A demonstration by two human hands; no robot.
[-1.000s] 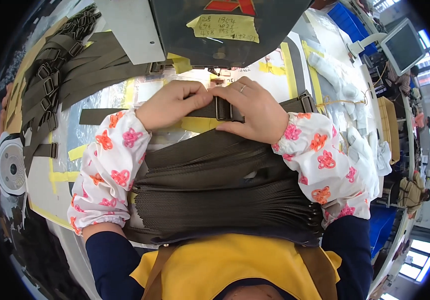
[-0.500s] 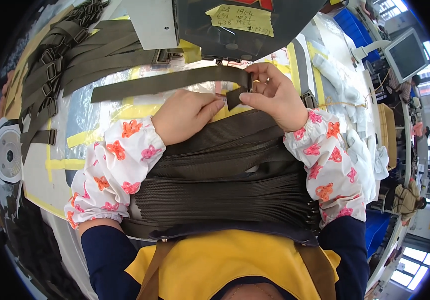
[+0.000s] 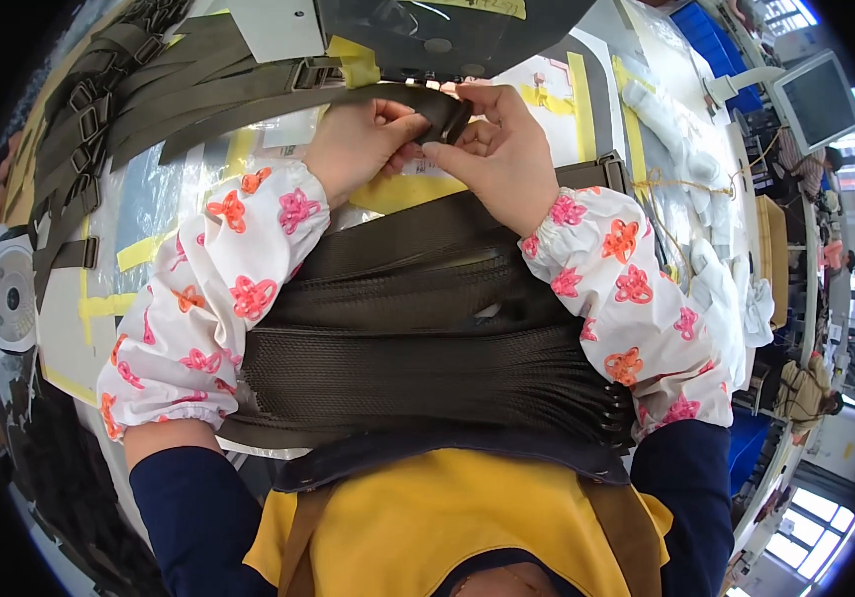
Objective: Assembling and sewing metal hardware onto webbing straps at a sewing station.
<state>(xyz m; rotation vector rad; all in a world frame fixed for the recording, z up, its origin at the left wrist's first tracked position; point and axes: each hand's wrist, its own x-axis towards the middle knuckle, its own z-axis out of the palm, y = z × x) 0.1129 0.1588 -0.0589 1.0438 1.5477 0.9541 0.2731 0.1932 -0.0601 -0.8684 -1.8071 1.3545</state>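
Observation:
Under the front of a dark machine head (image 3: 467, 40), my two hands hold the end of a dark olive webbing strap (image 3: 397, 97). My right hand (image 3: 507, 154) pinches it at a dark buckle (image 3: 457, 121), where the strap loops round. Thumb and fingers of my left hand (image 3: 363, 144) are closed on the short end beside the buckle; that end is mostly hidden by the fingers. The strap's long part runs off to the left, behind my left hand. Nearer to me, a thick stack of dark webbing straps (image 3: 417, 378) lies across my lap and the table edge.
More straps with buckles (image 3: 89, 119) are heaped at the far left. A white round fan-like device (image 3: 6, 294) stands at the left edge. White cloth pieces (image 3: 716, 298) lie on the right, with a monitor (image 3: 817, 104) beyond. Yellow tape (image 3: 581, 104) marks the worktop.
Both hands have moved farther away, up to the machine head, carrying the strap end and buckle. My left hand has closed in beside the buckle, near my right fingers.

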